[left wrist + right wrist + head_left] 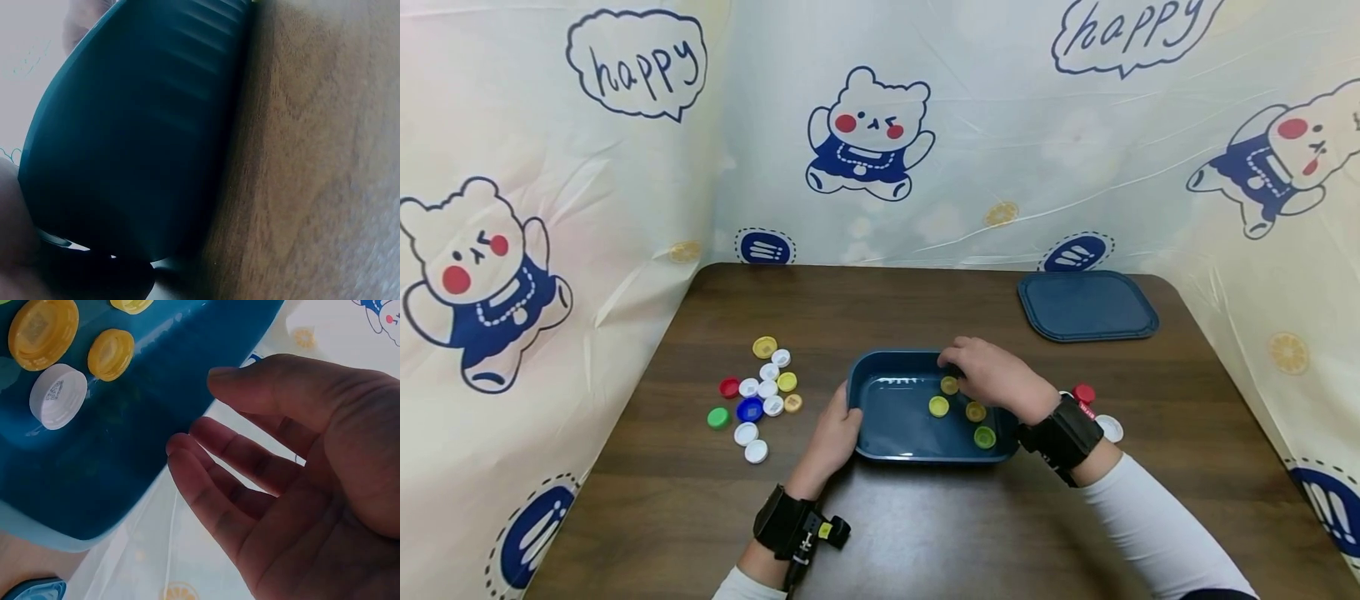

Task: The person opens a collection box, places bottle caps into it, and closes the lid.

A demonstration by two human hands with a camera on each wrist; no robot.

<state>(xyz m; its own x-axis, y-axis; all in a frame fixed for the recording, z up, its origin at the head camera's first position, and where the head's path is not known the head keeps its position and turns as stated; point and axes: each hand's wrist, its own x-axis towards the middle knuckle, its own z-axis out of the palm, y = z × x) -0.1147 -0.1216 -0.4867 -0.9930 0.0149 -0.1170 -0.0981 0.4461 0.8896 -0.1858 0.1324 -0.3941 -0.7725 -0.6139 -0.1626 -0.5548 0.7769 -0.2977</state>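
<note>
A dark blue tray (891, 454) holds several yellow bottle caps (938, 406) and a yellow-green one (985, 437). My left hand (833, 435) grips its left end, thumb at the rim; in the left wrist view the tray's outer wall (125, 144) fills much of the picture. Over the tray's far right part is my right hand (1000, 379), fingers loosely bent. The right wrist view shows that hand (294, 462) with thumb and fingers apart and nothing between them. There, a white cap (58, 397) lies among yellow caps (111, 355); in the head view it is hidden.
Left of the tray lies a loose group of caps: several white ones (756, 451), a blue one (749, 409), a green one (718, 417), a red one (730, 387) and yellow ones (764, 347). Red (1083, 393) and white caps (1108, 428) lie beside my right wrist. A blue lid (1088, 307) sits at the back right.
</note>
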